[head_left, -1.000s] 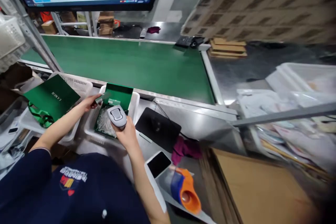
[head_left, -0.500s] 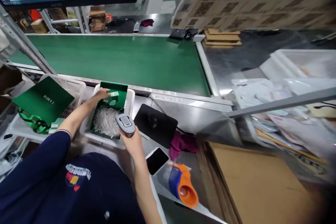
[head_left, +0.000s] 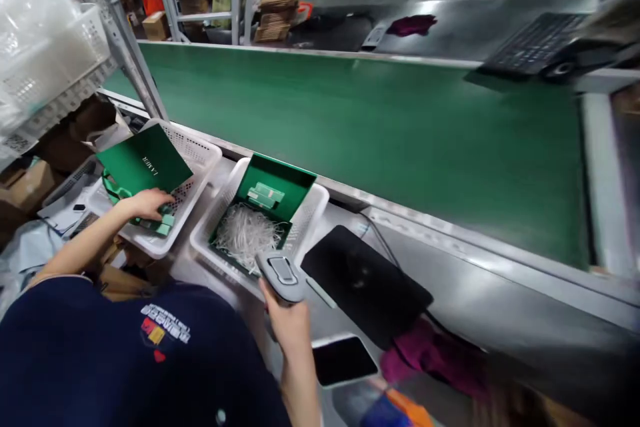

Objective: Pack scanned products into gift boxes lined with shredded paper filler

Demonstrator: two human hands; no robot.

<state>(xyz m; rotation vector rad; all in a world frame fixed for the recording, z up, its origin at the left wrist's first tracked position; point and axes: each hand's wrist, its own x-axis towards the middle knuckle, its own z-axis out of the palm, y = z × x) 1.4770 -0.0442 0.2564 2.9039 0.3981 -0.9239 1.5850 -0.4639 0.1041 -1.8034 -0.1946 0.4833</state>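
Your left hand point(head_left: 150, 203) is resting on or just above small pale-green boxes point(head_left: 167, 222) in the left white basket point(head_left: 214, 159), beside the green bag point(head_left: 143, 163). The boxes are lying by its fingertips and slightly toward you; the hand is hiding too much to show their long axis. That hand is sitting much nearer them than your right hand point(head_left: 290, 320). The left fingers are curving, partly spread, but I cannot tell whether they are gripping a box. Your right hand is clasping the grey scanner point(head_left: 281, 273), whose head is pointing away from you near the right white basket point(head_left: 316, 205), where an open green box point(head_left: 296, 183) is holding white shredded filler point(head_left: 247, 233).
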